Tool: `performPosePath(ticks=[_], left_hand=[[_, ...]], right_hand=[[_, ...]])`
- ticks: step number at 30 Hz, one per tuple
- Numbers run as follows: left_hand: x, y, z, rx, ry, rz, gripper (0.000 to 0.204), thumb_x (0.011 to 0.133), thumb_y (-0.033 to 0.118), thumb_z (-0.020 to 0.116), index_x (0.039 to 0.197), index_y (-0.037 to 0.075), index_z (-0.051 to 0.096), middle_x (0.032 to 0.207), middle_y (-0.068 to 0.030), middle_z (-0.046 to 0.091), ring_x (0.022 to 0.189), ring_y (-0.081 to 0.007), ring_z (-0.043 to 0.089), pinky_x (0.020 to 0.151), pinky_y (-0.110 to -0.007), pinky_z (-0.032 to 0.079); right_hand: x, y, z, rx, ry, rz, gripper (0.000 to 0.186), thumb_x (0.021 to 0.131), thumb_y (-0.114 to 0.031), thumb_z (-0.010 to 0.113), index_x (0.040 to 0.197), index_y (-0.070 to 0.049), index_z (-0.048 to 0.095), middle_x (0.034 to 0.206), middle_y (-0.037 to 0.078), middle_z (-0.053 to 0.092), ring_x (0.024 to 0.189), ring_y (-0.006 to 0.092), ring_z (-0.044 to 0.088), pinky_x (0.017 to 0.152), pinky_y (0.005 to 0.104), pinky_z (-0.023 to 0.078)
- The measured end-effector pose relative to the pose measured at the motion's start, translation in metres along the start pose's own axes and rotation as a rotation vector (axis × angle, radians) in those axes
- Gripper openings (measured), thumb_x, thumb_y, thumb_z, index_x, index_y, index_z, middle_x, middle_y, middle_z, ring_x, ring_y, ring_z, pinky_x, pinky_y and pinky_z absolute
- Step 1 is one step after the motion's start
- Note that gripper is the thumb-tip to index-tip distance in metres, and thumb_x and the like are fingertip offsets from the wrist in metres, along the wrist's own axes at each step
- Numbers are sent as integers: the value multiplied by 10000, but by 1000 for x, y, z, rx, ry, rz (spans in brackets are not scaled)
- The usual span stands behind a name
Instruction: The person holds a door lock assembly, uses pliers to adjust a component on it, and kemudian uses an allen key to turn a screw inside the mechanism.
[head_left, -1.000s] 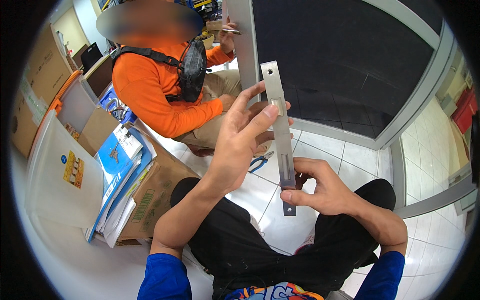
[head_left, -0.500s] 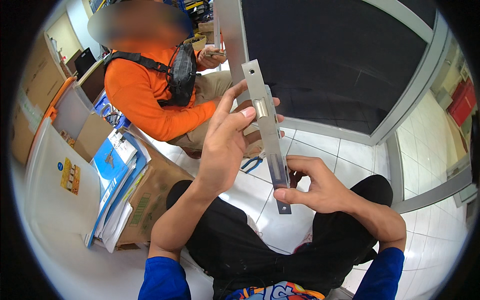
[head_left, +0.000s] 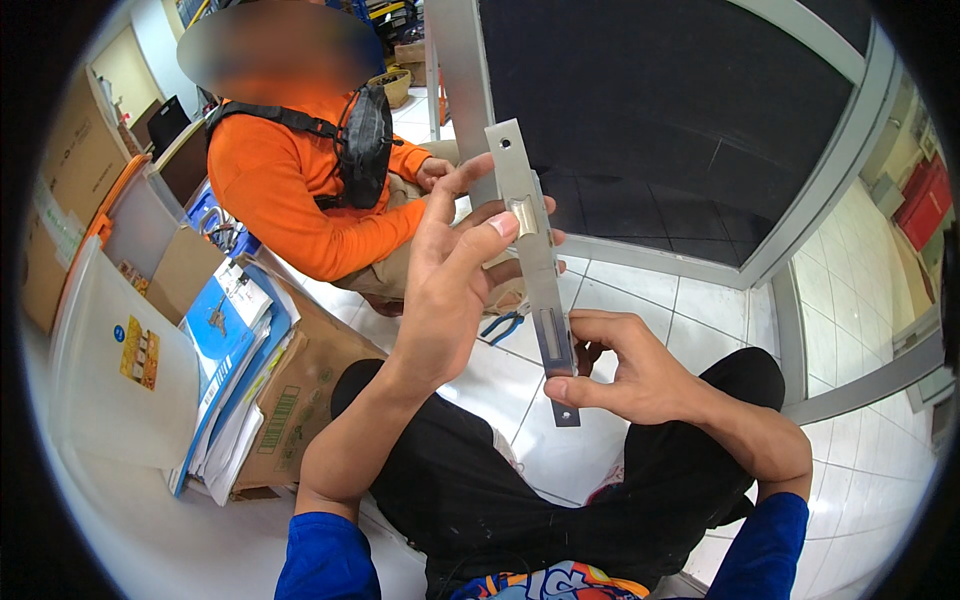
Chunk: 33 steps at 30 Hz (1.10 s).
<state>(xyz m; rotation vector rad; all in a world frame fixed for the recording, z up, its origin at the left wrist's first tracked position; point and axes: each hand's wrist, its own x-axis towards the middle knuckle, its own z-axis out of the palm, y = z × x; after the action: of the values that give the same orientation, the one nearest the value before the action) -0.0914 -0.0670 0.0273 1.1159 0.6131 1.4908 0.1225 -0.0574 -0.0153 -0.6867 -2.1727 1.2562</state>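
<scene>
The left hand [head_left: 445, 290] grips the upper lock faceplate [head_left: 535, 262], held above the lap; the right hand [head_left: 630, 375] pinches its lower end. A loosened pinch risks dropping it onto the tiled floor [head_left: 640, 300].

Lock faceplate [head_left: 535, 265] held up mid-frame, tilted, top end leaning left. Left hand [head_left: 450, 285] grips its upper half, right hand [head_left: 630, 375] its lower end. Door frame [head_left: 800, 215] stands behind and to the right. Co-worker [head_left: 300, 200] sits behind-left. Pliers [head_left: 503, 325] lie on the floor [head_left: 640, 295] behind the hands. Cardboard box [head_left: 290, 410] sits at left, booklets [head_left: 225, 330] stacked on it.
</scene>
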Motion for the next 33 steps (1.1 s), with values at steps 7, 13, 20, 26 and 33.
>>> performPosePath(ticks=[7, 13, 20, 26, 33], left_hand=[[-1, -1, 1, 42, 30, 62, 639, 985, 83, 589, 1534, 44, 264, 1274, -304, 607, 1098, -350, 716, 944, -492, 627], [-1, -1, 0, 82, 14, 109, 634, 982, 26, 566, 1531, 43, 250, 1255, -309, 611, 1082, -332, 722, 930, -470, 635], [-1, -6, 0, 123, 5, 212, 609, 996, 32, 562, 1518, 28, 249, 1245, -308, 617, 1072, -308, 721, 933, -454, 629], [-2, -5, 2, 151, 0, 224, 603, 999, 39, 566, 1514, 25, 253, 1227, -296, 636, 1076, -303, 719, 937, -451, 626], [-2, -5, 5, 203, 10, 227, 589, 953, 52, 537, 1487, -15, 296, 1436, -209, 478, 1262, -369, 628, 936, -546, 643]], right_hand=[[-1, -1, -1, -65, -19, 34, 479, 870, -443, 800, 901, 24, 699, 809, 110, 638, 724, 221, 627, 658, 345, 509], [-1, 1, -1, -137, -28, 36, 415, 835, -355, 845, 919, 19, 688, 847, 107, 629, 746, 212, 614, 680, 340, 496], [-1, 1, 0, -169, -6, -11, 427, 822, -351, 859, 911, 27, 681, 846, 109, 621, 728, 215, 602, 660, 344, 492], [-1, 4, 3, -183, 37, -73, 560, 837, -494, 809, 909, 48, 691, 775, 138, 634, 660, 255, 625, 595, 362, 506], [-2, 4, 2, -210, 49, -92, 561, 834, -497, 811, 917, 46, 695, 767, 126, 626, 655, 246, 616, 587, 355, 494]])
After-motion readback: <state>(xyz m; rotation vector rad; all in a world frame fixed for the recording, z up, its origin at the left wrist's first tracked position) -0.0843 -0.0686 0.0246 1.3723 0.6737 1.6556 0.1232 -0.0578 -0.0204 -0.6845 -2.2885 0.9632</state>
